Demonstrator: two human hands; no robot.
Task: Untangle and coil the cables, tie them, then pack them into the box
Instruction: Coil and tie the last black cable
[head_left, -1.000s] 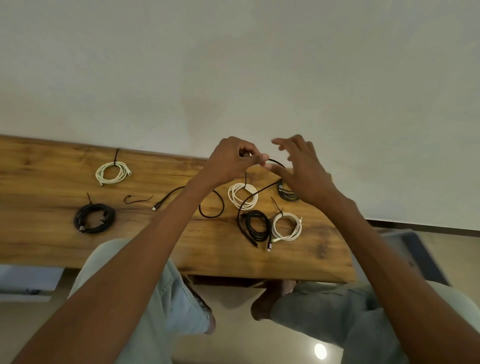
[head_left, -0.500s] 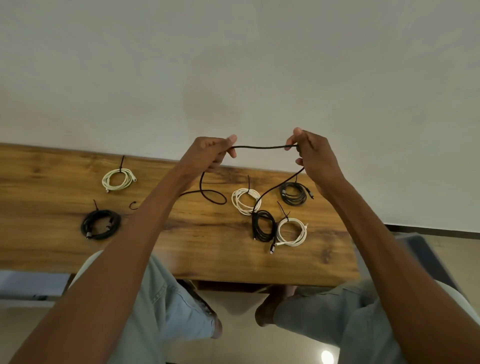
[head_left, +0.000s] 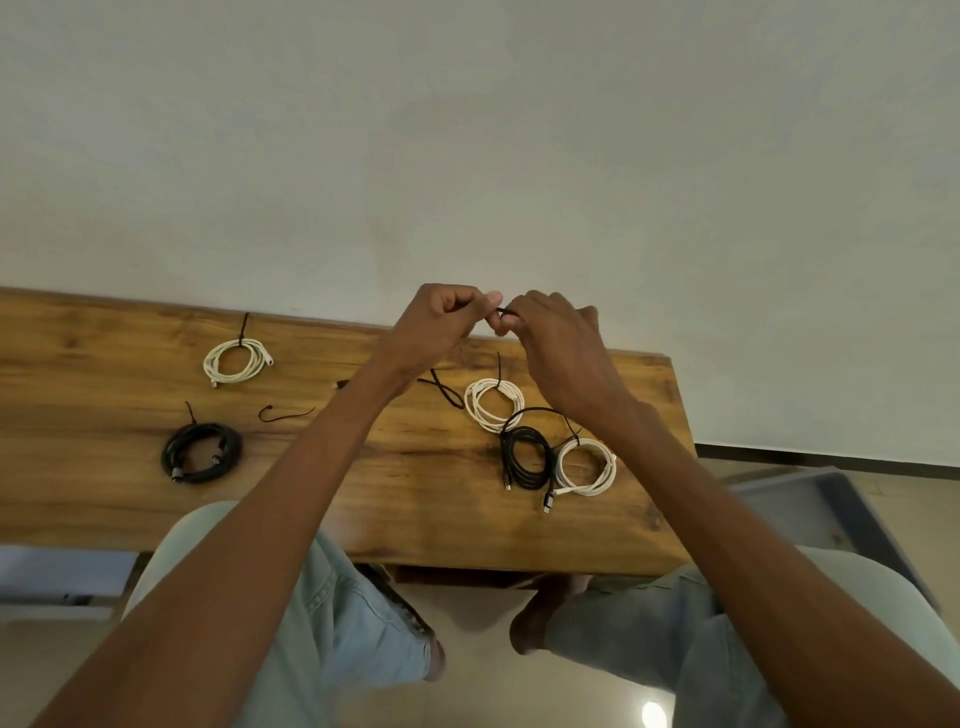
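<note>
My left hand (head_left: 441, 325) and my right hand (head_left: 558, 343) meet above the far edge of the wooden table (head_left: 130, 483), both pinching a loose black cable (head_left: 447, 392) between them. The cable hangs down from my hands and trails onto the table in loops beneath them. Tied coils lie on the table: a white coil (head_left: 234, 361) at the far left, a black coil (head_left: 201, 453) nearer me on the left, a white coil (head_left: 493, 405) under my right hand, a black coil (head_left: 525, 457) and a white coil (head_left: 586, 466) at the right.
A loose black tie (head_left: 285, 414) lies between the left coils and my left arm. A grey box (head_left: 826, 514) stands on the floor to the right of the table. My knees sit under the table's near edge.
My hands, half a second ago spread apart with a stretch of black cable taut between them, have come together. The slack cable now loops lower over the table.
</note>
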